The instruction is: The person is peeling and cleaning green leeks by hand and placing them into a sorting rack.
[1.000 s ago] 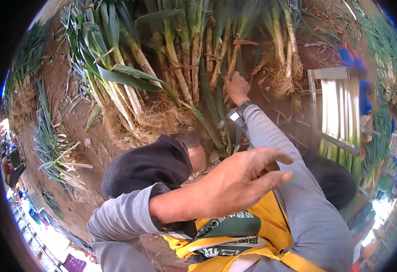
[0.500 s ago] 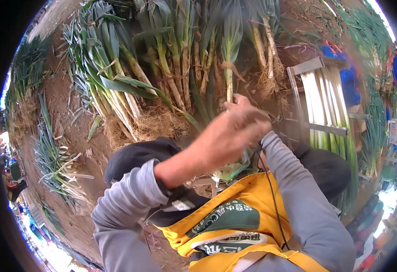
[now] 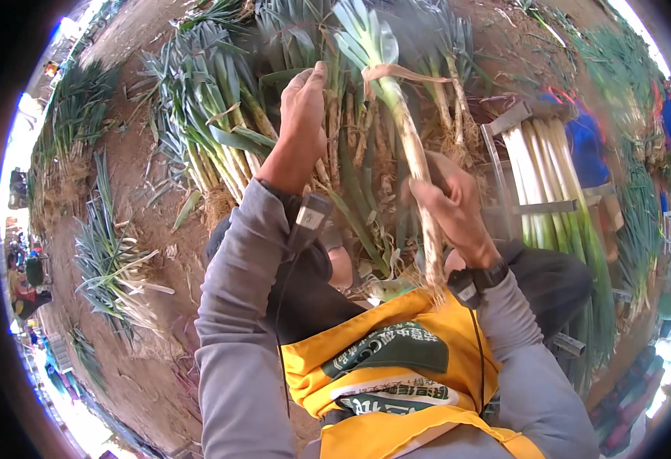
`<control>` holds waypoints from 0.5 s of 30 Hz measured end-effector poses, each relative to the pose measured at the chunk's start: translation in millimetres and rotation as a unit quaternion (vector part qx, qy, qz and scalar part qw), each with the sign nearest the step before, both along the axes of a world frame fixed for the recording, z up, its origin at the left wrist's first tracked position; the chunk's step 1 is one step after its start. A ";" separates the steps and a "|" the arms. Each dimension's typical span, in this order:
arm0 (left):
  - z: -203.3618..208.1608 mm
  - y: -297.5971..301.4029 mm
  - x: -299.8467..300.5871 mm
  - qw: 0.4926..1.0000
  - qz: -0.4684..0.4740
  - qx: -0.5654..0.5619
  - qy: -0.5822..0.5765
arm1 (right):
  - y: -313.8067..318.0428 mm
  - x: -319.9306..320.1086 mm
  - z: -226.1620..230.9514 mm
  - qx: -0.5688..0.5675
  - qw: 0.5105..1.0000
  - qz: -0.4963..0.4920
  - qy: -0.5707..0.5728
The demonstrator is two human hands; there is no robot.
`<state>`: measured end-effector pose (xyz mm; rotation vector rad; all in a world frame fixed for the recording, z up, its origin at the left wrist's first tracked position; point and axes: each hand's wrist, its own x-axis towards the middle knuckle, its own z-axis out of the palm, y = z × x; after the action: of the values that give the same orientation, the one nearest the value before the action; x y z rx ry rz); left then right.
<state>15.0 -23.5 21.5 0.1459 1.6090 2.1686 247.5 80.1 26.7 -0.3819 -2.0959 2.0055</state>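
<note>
- Your right hand (image 3: 454, 210) is closed around a long leek with a dirty pale stalk and blue-green leaves (image 3: 404, 130), gripping it low on the stalk and holding it upright in front of you.
- The leek's stalk is streaked with soil, a dry tan strip of old leaf (image 3: 396, 73) curls across it near the top, and its leaves fan out toward the upper edge of the view.
- Its root end dips behind your wrist and your yellow apron with a green patch (image 3: 385, 359), so you cannot see the roots clearly.
- Your left hand (image 3: 301, 115) is raised just left of the leek, fingers together and fairly straight; whether it grips anything cannot be told, since its palm faces away.
- Behind both hands, rows of unsorted leeks with soil on their roots (image 3: 213, 145) lie on the brown earth ground (image 3: 132, 161).
- To your right, a bundle of cleaned white-and-green leeks (image 3: 550, 176) rests in a grey metal frame (image 3: 538, 206), its lower part blurred by the lens edge.
</note>
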 end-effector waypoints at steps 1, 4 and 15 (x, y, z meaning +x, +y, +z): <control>-2.5 0.3 -7.4 1.000 0.004 0.001 0.001 | -5.2 6.4 2.6 0.001 1.000 0.004 0.001; -0.4 1.9 -7.0 0.990 -0.044 0.074 -0.115 | -15.1 22.9 1.8 -0.011 0.999 0.025 -0.029; -10.0 0.2 7.3 0.956 -0.172 0.235 -0.019 | 2.7 -81.6 -29.1 0.198 0.973 -0.044 0.107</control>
<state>22.3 -23.3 11.5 0.4844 0.9312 2.2088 165.9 82.9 -2.4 -0.1749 -2.2224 1.4577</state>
